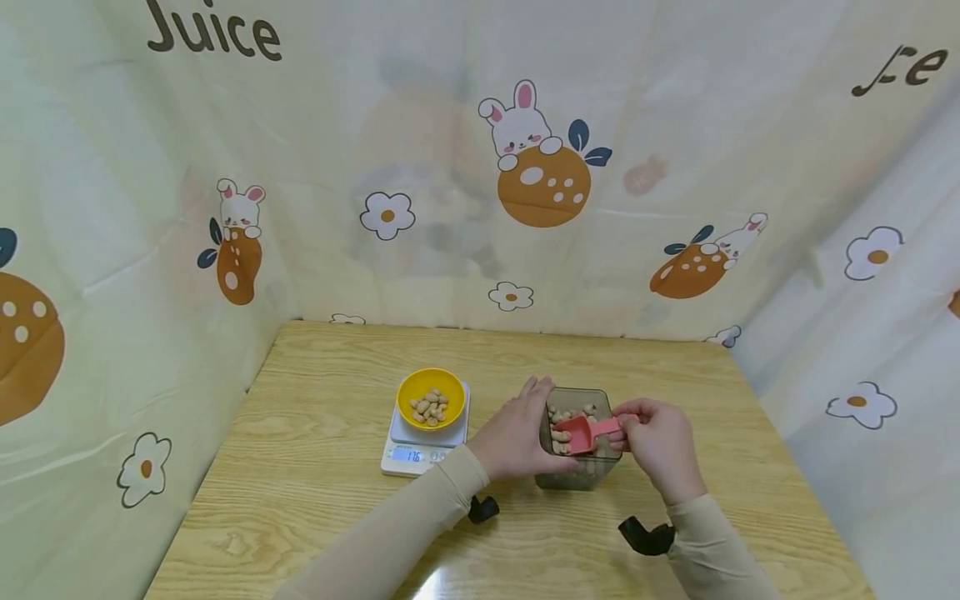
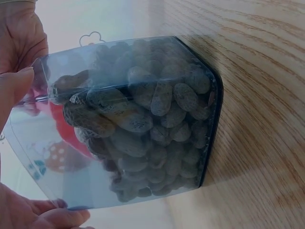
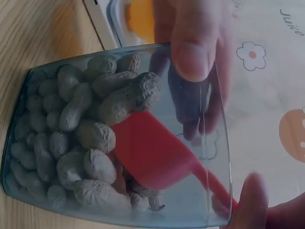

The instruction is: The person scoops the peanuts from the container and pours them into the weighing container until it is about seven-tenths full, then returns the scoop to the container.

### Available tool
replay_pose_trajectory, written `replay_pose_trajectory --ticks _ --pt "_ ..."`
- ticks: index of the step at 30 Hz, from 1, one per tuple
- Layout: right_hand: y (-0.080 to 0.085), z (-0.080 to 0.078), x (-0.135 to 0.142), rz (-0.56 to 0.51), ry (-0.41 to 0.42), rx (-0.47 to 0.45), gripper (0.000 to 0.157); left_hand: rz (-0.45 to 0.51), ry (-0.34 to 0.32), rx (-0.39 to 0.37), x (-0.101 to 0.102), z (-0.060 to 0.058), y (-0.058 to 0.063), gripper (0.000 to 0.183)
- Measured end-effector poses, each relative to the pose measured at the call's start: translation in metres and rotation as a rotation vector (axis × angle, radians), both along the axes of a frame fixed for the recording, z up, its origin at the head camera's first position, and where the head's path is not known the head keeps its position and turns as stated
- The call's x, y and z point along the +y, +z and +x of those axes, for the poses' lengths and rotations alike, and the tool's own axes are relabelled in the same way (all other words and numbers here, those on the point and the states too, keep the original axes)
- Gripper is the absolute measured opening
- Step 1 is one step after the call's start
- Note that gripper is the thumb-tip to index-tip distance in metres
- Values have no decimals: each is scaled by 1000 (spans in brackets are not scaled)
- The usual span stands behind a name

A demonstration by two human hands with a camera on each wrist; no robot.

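Observation:
A clear grey plastic container of peanuts in their shells stands on the table. My left hand grips its left side near the rim, thumb across the near wall. My right hand holds a red scoop by its handle at the container's right rim. In the right wrist view the bowl of the scoop sits inside the container, its front edge among the peanuts. To the left, a yellow bowl with several peanuts rests on a white kitchen scale, whose display reads 17.6.
Wood-grain table under everything. A printed curtain with rabbits, oranges and flowers hangs behind the table and along both sides. Black straps show at the wrists.

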State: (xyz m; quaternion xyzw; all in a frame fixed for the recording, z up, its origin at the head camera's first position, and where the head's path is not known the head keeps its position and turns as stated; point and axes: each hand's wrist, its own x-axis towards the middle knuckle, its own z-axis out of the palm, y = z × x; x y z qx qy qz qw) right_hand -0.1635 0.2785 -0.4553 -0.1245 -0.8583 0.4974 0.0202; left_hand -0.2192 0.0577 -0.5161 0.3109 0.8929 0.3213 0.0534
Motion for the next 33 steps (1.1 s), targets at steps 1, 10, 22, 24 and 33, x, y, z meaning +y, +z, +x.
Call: replay_pose_trajectory --ticks 1,10,22,24,33 --pt "0 1 0 0 9 5 26 1 0 -1 0 0 0 128" --pt "-10 8 -4 307 173 249 16 10 -10 -3 0 1 2 126" --pt "-9 3 -7 199 120 111 23 13 -12 -18 -2 1 2 125" --pt "-7 2 -8 117 74 46 26 9 -11 -16 -2 1 2 125" --pt "-4 -2 1 -135 -3 -21 28 9 -1 -10 0 0 0 128"
